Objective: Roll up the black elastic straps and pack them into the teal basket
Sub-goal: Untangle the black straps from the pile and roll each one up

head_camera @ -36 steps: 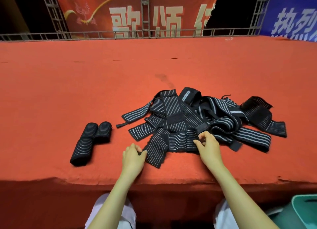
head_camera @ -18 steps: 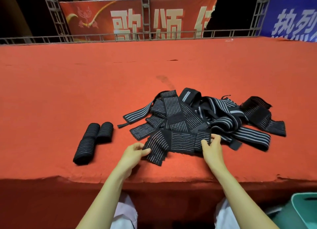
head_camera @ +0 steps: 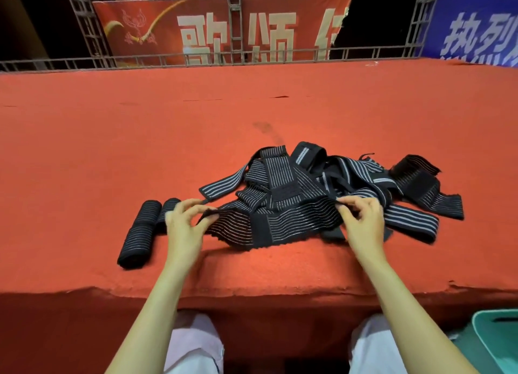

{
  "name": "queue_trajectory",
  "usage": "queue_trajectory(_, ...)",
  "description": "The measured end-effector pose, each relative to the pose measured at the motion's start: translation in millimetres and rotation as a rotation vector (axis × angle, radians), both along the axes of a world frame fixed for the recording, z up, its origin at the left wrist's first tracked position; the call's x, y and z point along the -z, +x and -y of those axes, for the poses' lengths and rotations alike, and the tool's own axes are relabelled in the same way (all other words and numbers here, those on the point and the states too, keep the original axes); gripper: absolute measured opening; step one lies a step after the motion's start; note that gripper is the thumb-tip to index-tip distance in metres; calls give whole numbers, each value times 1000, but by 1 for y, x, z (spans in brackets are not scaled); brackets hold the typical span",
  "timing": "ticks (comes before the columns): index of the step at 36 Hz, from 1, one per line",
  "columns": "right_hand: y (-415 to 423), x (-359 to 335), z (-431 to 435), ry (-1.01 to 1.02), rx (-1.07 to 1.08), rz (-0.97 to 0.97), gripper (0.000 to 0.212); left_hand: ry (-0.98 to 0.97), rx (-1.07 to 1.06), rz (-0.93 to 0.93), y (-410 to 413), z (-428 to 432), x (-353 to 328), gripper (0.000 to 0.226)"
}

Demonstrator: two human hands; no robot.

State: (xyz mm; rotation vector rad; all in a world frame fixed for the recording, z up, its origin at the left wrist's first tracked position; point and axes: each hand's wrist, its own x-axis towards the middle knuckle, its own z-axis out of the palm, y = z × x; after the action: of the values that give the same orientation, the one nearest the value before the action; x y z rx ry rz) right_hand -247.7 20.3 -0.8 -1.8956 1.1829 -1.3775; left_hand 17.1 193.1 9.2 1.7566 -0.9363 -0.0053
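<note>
A black elastic strap with thin white stripes (head_camera: 274, 222) is stretched sideways just above the red stage surface. My left hand (head_camera: 183, 228) pinches its left end and my right hand (head_camera: 364, 222) pinches its right end. Behind it lies a tangled pile of several loose black straps (head_camera: 336, 177). Rolled-up straps (head_camera: 140, 230) lie side by side on the left, next to my left hand. Only a corner of the teal basket (head_camera: 496, 343) shows at the bottom right, below the stage edge.
The red carpeted stage (head_camera: 252, 107) stretches far back to a metal railing (head_camera: 196, 59) and banners. Its front edge (head_camera: 252, 295) runs just in front of my forearms. My knees in light trousers (head_camera: 193, 345) show below the edge.
Both hands took hold of the front strap's ends, lifted it off the carpet and pulled it out straight. My left hand moved left, toward the rolled straps.
</note>
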Motion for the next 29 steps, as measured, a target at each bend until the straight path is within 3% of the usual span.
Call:
queue_trajectory(6, -12, -18, 9, 105, 0, 182, 15, -151, -124, -83, 9, -4, -3, 12)
queue_trajectory(10, -23, -16, 12, 214, 55, 360, 22, -331, -1, -285, 8, -9, 3, 13)
queue_trajectory(12, -27, -10, 15, 298, 58, 407, 24, -297, 37, -292, 7, -12, 11, 15)
queue_trajectory(16, -39, 12, 16, 390, 118, 327, 51, -183, 20, -326, 11, -23, 31, 16)
queue_trajectory(19, -49, 23, 9, 374, 152, 195, 18, -39, 55, -188, 11, -37, 42, 34)
queue_trajectory(25, -61, 39, -5, 293, 153, -138, 18, 186, 158, 7, 12, -56, 51, 50)
queue_trajectory(29, -60, 45, -5, 230, 167, -261, 18, 236, 135, 17, 9, -58, 54, 30)
